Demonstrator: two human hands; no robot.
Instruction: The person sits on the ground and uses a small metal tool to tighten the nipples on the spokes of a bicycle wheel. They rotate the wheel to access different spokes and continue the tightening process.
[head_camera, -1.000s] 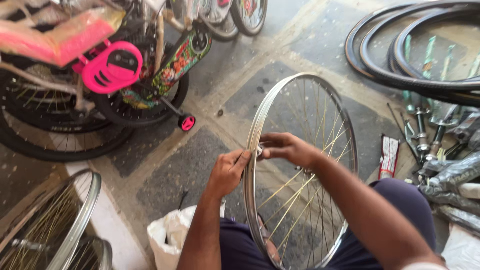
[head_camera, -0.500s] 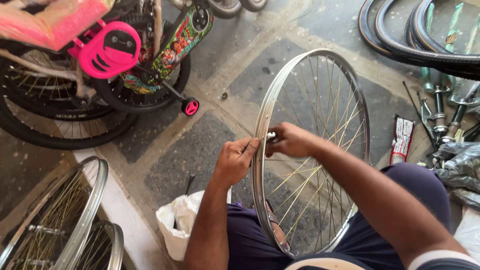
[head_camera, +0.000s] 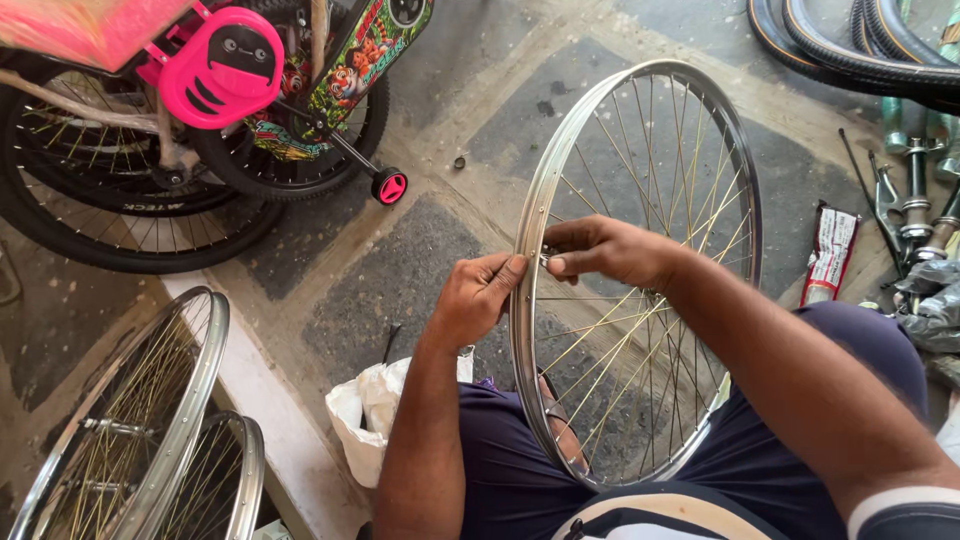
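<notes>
Since the earlier frame both hands shifted slightly along the rim. Bare spoked wheel (head_camera: 640, 270) stands upright between the person's knees. Left hand (head_camera: 480, 298) grips the rim's outside, fingers curled; right hand (head_camera: 605, 250) pinches a small nipple-like part inside it. Likely fitting spokes; next calls for steady turning. White bag (head_camera: 365, 415) near, spare rims (head_camera: 150, 430) left, pink kids' bike (head_camera: 215, 65) and tyres (head_camera: 850, 40) beyond.

Up and to the left of your fingers stands a small bicycle with a pink chain guard (head_camera: 212, 68) and a pink training wheel (head_camera: 390, 186). Below left of them lie two spare spoked rims (head_camera: 150, 420) and a white plastic bag (head_camera: 372, 415). Well to the right lie a red-and-white packet (head_camera: 830, 255), metal tools (head_camera: 915, 205) and black tyres (head_camera: 850, 45).
</notes>
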